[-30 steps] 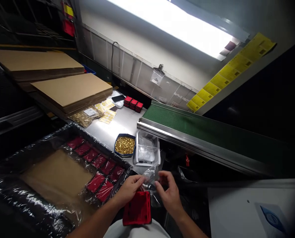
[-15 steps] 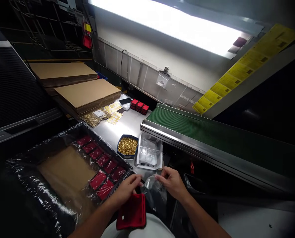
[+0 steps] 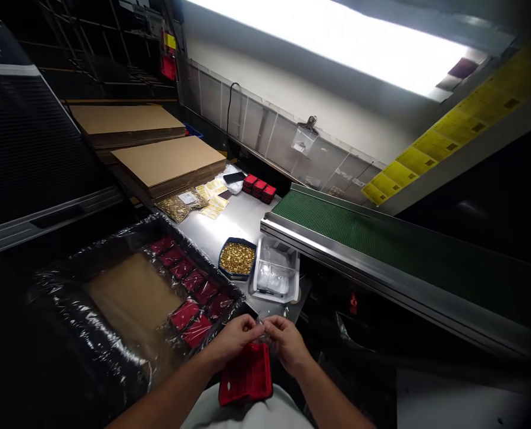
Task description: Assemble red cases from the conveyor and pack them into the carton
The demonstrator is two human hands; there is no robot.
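Observation:
My left hand (image 3: 235,341) is closed at the upper edge of a red plastic case (image 3: 246,376) with a hollow inner side, which hangs above my lap. Its thumb and forefinger meet the fingertips of my right hand (image 3: 287,344). My right hand pinches a thin clear plastic bag (image 3: 280,313), mostly hidden behind the fingers. Just ahead are a dark blue tray (image 3: 221,271) of small gold-coloured metal pieces (image 3: 237,257) and a white bin (image 3: 297,271) with clear plastic bags (image 3: 273,275) inside.
To the left, a box lined with clear plastic (image 3: 107,351) holds rows of red pieces (image 3: 196,329) and a cardboard sheet (image 3: 134,292). A green conveyor belt (image 3: 337,220) runs along the right. Farther back are cardboard stacks (image 3: 169,159), small red stacks (image 3: 259,188) and a bag of gold pieces (image 3: 175,208).
My right hand has moved left and down until its fingertips meet my left hand's. The clear bag, spread out between the hands before, is now bunched at the fingers. The view has shifted slightly.

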